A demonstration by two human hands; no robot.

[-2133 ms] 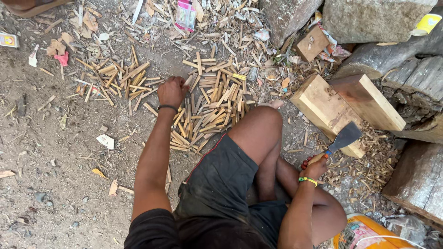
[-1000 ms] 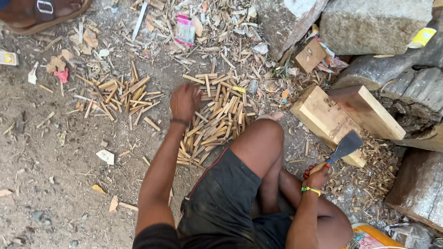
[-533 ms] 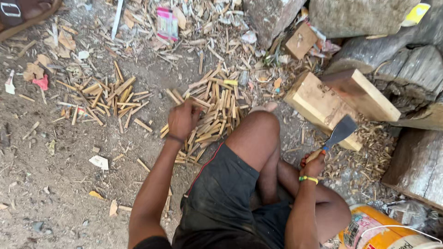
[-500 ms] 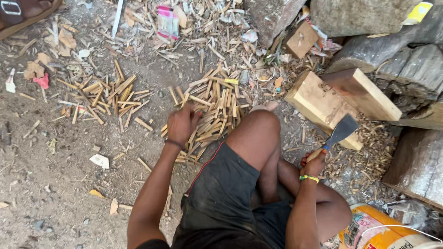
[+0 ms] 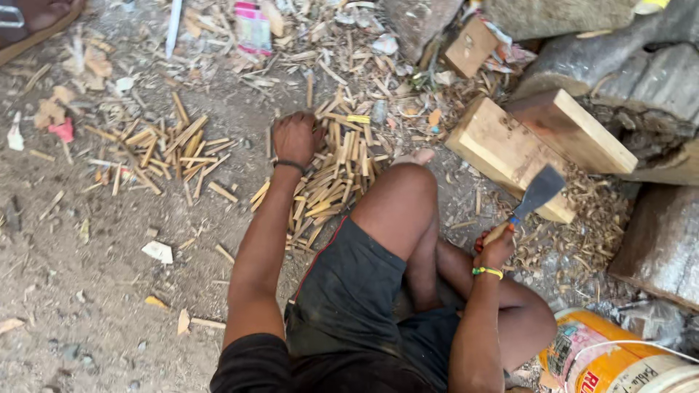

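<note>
I squat on bare ground. My left hand reaches forward with its fingers curled down on a pile of short split wooden sticks; whether it grips one I cannot tell. My right hand is shut on the handle of a small cleaver with a dark flat blade, held tilted up beside my right knee. Just beyond the blade lies a pale wooden block, with a second plank leaning beside it.
A second scatter of sticks lies to the left. Wood shavings cover the ground at right, with stone blocks and logs behind. A yellow bucket stands at lower right. A sandalled foot shows at top left.
My left hand drew back toward me and then settled again on the stick pile. The cleaver in my right hand stayed raised near the wooden block.
</note>
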